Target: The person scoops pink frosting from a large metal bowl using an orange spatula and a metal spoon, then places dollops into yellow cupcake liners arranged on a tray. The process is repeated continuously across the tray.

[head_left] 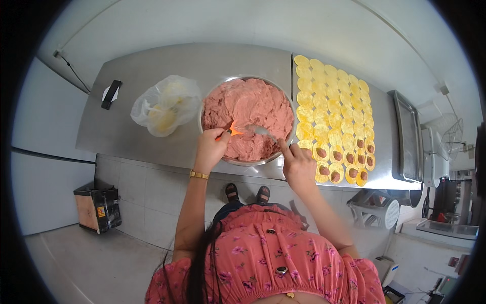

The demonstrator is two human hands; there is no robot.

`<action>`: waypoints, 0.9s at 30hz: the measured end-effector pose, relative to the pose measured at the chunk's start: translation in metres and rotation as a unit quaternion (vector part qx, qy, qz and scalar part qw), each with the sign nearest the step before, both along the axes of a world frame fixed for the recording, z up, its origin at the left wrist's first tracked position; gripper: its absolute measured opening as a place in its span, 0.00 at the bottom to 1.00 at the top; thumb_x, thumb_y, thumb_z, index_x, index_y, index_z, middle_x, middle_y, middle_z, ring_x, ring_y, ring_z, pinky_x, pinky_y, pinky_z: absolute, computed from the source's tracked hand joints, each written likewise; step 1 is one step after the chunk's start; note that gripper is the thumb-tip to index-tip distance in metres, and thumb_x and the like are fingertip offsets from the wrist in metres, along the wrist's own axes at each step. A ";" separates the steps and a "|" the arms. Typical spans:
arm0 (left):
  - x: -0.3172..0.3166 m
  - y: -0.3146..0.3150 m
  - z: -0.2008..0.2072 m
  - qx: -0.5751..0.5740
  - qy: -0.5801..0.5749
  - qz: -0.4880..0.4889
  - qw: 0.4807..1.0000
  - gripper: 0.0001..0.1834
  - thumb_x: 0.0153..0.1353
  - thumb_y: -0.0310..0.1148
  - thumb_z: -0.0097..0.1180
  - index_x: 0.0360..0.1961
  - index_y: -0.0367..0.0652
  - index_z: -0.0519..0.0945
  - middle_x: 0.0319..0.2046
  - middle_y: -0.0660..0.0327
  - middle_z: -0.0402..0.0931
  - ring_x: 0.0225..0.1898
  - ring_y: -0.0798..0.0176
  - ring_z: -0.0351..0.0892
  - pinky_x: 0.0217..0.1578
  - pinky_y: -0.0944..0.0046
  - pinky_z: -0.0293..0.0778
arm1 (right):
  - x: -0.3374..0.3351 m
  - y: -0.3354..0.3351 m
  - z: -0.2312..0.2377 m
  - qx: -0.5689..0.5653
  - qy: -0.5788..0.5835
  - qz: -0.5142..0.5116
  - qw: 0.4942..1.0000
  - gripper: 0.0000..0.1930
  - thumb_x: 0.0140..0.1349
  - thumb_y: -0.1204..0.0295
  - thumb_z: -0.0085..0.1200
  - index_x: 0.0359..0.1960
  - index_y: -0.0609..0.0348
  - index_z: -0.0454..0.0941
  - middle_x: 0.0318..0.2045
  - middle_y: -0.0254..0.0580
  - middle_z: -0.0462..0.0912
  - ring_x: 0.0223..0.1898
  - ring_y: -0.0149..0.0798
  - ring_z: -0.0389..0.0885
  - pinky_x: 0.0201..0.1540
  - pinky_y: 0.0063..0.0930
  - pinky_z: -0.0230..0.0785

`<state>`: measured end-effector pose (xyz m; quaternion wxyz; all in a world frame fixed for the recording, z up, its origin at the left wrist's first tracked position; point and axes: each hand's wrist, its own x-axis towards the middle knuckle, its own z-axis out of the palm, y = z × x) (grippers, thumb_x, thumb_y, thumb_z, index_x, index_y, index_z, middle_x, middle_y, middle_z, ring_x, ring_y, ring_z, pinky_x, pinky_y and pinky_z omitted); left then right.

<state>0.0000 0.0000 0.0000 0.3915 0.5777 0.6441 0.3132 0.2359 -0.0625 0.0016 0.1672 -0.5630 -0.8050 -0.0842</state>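
Observation:
A large round metal bowl [249, 163] stands in front of me, heaped with pink ground meat [248, 101]. Over its near left side, my left hand [210, 146] grips a small orange tool with a dark handle [235, 129]; its exact kind is unclear. My right hand [297, 163], at the bowl's near right rim, is closed around the handle of a metal spoon [259, 130]. The spoon's head rests against the meat, close to the orange tool. To the right lie rows of round yellow wrappers [334, 107], several of the nearer ones topped with a meat lump [335, 176].
Left of the bowl, a clear plastic bag [167, 104] with yellow contents lies on the steel table [126, 66]. A black-and-white object [111, 95] sits farther left. A metal tray [408, 137] borders the right end. Below are a stool [375, 207] and a black-wrapped box [98, 207].

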 end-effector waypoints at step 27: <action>0.007 -0.005 -0.006 0.044 -0.059 -0.013 0.997 0.12 0.56 0.32 0.54 0.24 0.31 0.78 0.13 0.59 0.65 0.18 0.72 0.62 0.20 0.64 0.60 | -0.015 0.006 -0.003 -0.040 0.052 0.016 0.998 0.34 0.42 0.81 0.51 0.58 0.55 0.70 0.29 0.38 0.72 0.23 0.36 0.76 0.21 0.30 0.68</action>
